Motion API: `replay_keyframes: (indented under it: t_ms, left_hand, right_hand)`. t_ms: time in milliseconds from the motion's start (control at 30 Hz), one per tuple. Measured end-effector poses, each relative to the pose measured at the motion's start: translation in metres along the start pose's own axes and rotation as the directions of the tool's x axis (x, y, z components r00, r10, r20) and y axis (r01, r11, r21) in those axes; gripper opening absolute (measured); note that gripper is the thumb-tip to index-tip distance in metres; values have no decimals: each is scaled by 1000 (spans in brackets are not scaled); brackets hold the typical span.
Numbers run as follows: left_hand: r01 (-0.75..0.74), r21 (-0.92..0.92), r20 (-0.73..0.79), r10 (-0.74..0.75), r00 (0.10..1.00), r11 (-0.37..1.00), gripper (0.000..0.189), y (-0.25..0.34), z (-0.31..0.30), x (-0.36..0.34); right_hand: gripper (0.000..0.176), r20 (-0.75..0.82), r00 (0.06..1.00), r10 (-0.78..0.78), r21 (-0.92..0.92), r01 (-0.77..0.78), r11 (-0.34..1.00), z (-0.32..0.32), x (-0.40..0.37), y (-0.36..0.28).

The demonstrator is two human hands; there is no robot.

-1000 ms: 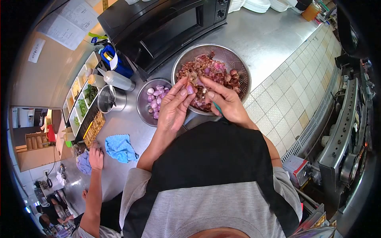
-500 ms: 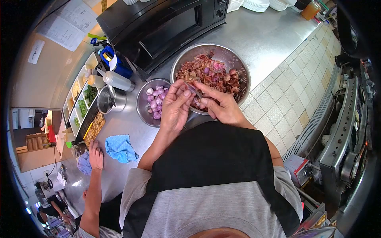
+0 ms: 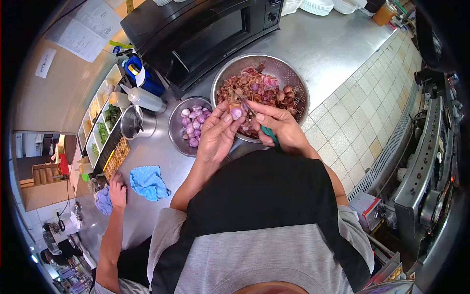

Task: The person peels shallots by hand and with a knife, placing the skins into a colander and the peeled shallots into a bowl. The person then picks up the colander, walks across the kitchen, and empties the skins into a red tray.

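Over colander (image 3: 293, 78): left hand (image 3: 215, 137) fingers pinch shallot (image 3: 237, 113); right hand (image 3: 280, 128), just right of it, clenched on knife (image 3: 269, 134), blade at shallot.

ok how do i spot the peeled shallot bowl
Find the big black oven on the steel counter. Before it, the small round steel bowl sits left of the perforated steel colander. It alone holds smooth peeled purple shallots, not skins.

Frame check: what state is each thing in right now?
left hand, shut, pinching a shallot
right hand, shut on a knife, blade by the shallot
colander, heaped with skins
small bowl, part full of peeled shallots
oven, door shut
blue cloth, crumpled
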State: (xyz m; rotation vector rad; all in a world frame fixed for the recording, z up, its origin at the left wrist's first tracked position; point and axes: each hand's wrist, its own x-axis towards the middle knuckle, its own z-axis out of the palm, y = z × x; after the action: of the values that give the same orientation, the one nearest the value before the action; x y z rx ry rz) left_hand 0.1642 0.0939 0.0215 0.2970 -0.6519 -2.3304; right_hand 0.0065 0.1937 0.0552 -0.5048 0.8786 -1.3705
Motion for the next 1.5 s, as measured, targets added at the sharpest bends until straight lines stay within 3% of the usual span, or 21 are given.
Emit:
replay_keyframes:
  t_ms: [100,167,267,367,467,600,667,833,900,1033,1100,1200,1267,1500]
  left_hand:
    - [30,-35,-10,-30,999,999,32,2,6,1]
    - [51,-37,-42,-52,998,998,32,3,8,2]
    - [49,-8,-70,-49,996,999,33,3,3,1]
    - [7,83,-114,2,993,997,31,0,3,1]
    - [3,20,-67,-1,998,1000,28,1,4,0]
    - [-5,-22,-95,3,995,1000,23,-2,2,3]
    - [-8,-24,-121,5,993,1000,22,-4,4,4]
    - [-12,37,-145,18,989,999,20,-5,7,3]
    - [-15,19,-125,17,992,1000,20,-5,9,3]
    - [10,-4,-103,-10,995,1000,22,-5,7,2]
    - [32,7,-76,-31,997,999,24,-1,10,2]
    - [65,26,-42,-64,997,998,26,4,7,3]
    - [80,31,-31,-79,996,996,26,7,5,4]
    - [-5,428,-117,61,991,904,33,12,8,0]
  right_hand:
    - [36,-10,999,-43,-34,43,999,3,-3,-2]
    - [36,-18,996,-86,-185,81,979,5,-3,-3]
    - [36,30,994,-108,-248,112,962,4,-2,-1]
    - [38,20,995,-102,-233,104,967,0,0,2]
    - [39,-55,988,-147,-218,132,967,-2,1,0]
    - [43,-14,994,-112,-291,103,951,1,-1,5]
    - [44,38,988,-152,-377,155,913,5,-1,7]
    - [46,1,980,-197,-484,173,858,5,0,14]
    - [43,38,950,-311,-599,271,754,4,2,16]
    - [40,36,953,-301,-561,268,783,2,4,14]
    - [38,-37,989,-145,-273,130,953,-1,4,11]
    - [37,-56,992,-110,-145,101,984,-2,3,8]
    - [40,-52,993,-110,-171,100,980,0,1,4]
    - [43,34,994,-103,-369,108,923,4,-4,5]
